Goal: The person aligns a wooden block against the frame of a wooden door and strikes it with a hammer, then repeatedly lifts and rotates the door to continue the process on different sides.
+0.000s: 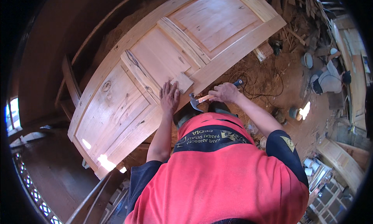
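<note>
A large pale wooden panel door (233, 53) lies flat in front of me, its recessed panels facing up. My left hand (169, 97) rests on its near frame with the fingers stretched out. The fingertips touch or lie close beside a small loose wood piece (182, 83), which sits at the near edge of the middle panel. Just right of it, my right hand (225, 93) is wrapped round the handle of a claw hammer (195, 102). The hammer's metal head points left, close to the door's near edge and apart from the wood piece.
A cable (268, 95) lies on the brown dirt floor to the right. Farther right, another person (330, 79) is low to the ground near a pale bucket (307, 61). Scrap wood (295, 33) is piled at the far right, and curved boards (342, 162) lie at the lower right.
</note>
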A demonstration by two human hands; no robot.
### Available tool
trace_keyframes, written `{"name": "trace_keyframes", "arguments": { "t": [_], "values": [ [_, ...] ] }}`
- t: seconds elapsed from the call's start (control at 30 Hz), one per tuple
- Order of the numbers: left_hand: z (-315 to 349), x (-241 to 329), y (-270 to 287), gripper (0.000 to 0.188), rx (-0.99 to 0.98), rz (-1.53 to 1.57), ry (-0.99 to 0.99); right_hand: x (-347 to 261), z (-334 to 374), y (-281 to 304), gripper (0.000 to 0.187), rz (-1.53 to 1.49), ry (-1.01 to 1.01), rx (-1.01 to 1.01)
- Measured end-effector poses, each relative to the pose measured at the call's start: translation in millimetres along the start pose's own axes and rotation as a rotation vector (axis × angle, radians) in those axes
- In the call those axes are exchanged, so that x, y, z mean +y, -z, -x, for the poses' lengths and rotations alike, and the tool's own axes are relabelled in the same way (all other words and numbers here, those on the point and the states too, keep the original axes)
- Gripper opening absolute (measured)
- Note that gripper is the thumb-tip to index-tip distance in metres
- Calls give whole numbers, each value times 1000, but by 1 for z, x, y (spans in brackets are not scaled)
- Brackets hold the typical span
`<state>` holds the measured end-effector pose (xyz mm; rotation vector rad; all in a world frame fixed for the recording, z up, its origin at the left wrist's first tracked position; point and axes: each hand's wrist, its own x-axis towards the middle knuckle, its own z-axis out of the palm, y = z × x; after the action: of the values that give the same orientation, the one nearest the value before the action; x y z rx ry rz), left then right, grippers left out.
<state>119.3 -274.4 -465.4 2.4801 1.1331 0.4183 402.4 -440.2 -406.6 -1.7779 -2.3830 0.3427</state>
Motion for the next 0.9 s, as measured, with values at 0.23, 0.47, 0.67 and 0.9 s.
{"name": "trace_keyframes", "arguments": {
  "t": [0.23, 0.47, 0.67, 0.9],
  "values": [
    [-4, 9, -6, 43, 88, -25, 59, 26, -17, 12, 36, 36, 86, 8],
    [-1, 8, 2, 48, 37, -84, 50, 29, -43, 26, 38, 14, 261, 79],
    [-17, 10, 10, 48, -11, -92, 37, 48, -54, 20, 38, 48, 99, -64],
    [-7, 9, -12, 60, -100, -91, 160, 70, -22, -4, 41, -16, -240, 16]
  ]
}}
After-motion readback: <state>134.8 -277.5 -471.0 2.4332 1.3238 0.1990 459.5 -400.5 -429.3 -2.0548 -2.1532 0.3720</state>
